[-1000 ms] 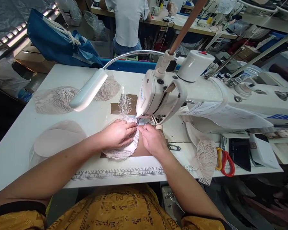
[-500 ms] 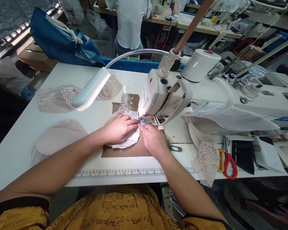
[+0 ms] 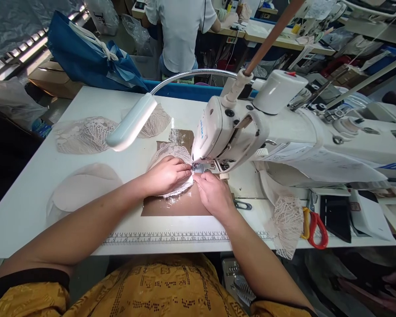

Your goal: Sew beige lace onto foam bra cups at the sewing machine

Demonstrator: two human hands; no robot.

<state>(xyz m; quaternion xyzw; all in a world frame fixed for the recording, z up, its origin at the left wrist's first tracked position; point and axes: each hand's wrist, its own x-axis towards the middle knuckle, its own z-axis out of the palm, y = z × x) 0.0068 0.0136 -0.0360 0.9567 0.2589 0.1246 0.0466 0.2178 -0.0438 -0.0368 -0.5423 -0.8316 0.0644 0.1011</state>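
Note:
A round piece of white lace fabric (image 3: 181, 190) lies beneath the needle end of a white sewing machine (image 3: 214, 132). My left hand (image 3: 170, 175) rests on top of it, its bent fingers together and gripping the lace close to the needle. On the needle's near right side, my right hand (image 3: 214, 193) pinches the edge of the same lace between thumb and fingers. The fingertips of both hands almost meet at the presser foot (image 3: 193, 167). Under the lace is a brown sheet (image 3: 174, 208) with shiny tape on it.
Several lace pieces (image 3: 86, 134) and a pale round stack of fabric (image 3: 74, 193) lie left. A lamp (image 3: 132, 123) hangs over the table. Right are a hanging lace piece (image 3: 287, 220) and red-handled scissors (image 3: 317, 231). A printed ruler (image 3: 171, 238) runs along the front edge. A person sits beyond.
The lace has turned under the needle, with more of it showing behind my left hand and less of it in front. Both hands stay beside the needle. The view has shifted slightly.

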